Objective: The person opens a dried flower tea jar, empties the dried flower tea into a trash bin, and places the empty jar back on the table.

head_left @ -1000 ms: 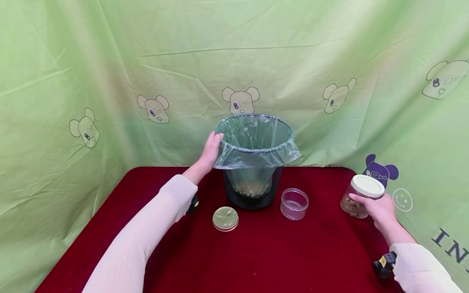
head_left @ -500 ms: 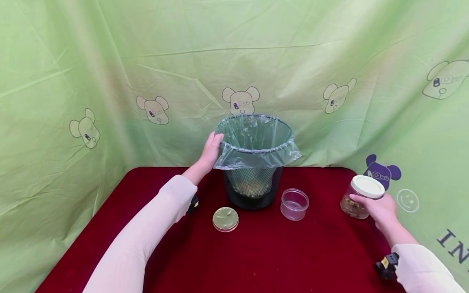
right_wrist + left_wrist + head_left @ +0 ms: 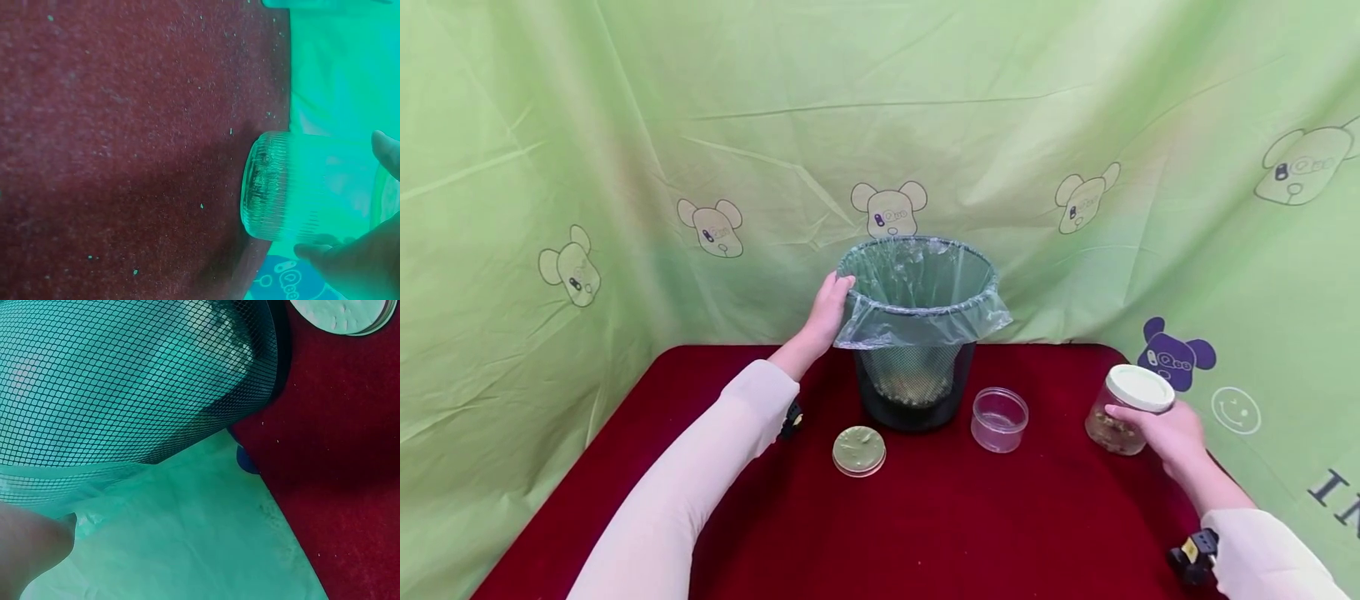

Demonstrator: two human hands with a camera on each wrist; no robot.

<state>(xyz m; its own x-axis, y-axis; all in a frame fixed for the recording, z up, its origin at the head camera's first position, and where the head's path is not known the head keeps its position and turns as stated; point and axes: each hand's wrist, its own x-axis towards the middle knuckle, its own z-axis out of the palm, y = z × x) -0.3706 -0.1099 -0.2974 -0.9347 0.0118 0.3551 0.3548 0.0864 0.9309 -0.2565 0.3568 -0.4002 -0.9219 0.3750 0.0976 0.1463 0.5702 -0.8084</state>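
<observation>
A black mesh wastebasket (image 3: 951,375) with a clear plastic liner (image 3: 925,325) folded over its rim stands upright at the back of the table. My left hand (image 3: 830,307) grips its rim at the left, thumb over the liner; in the left wrist view the mesh wall (image 3: 137,381) fills much of the picture. At the right edge of the table, my right hand (image 3: 1172,433) holds a clear jar (image 3: 1112,429) with a white lid (image 3: 1141,387), fingers and thumb around its upper part. Bits of brownish contents lie in the jar's lower part. Its ribbed wall shows in the right wrist view.
Between the wastebasket and the jar stands an uncovered clear tub (image 3: 1000,425). A round gold-coloured lid (image 3: 859,450) lies in front of the wastebasket. The red cloth-covered table (image 3: 925,533) meets a green printed curtain (image 3: 775,150) at the back and sides.
My right hand has shifted slightly left with the jar. The left hand keeps its grip on the wastebasket rim; the head view has moved a little.
</observation>
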